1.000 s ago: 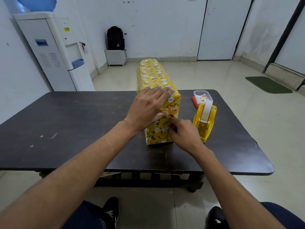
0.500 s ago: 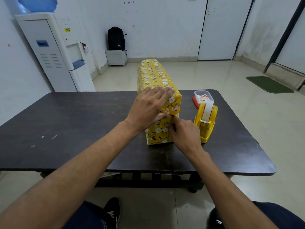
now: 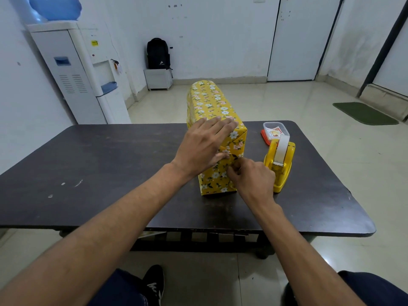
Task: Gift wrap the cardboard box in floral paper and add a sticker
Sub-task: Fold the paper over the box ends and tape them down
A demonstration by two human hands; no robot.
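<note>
Worktop (image 3: 110, 164) left of wrapped box (image 3: 212, 102) open; tape dispenser (image 3: 280, 166) and sticker tub (image 3: 274, 131) crowd its right side.

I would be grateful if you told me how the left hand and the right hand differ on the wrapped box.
The left hand lies flat, fingers straight, over the top edge of the wrapped box; the right hand has curled fingers pinching the paper fold on the near end. The left hand sits higher, the right hand lower. Both touch the near end.
</note>
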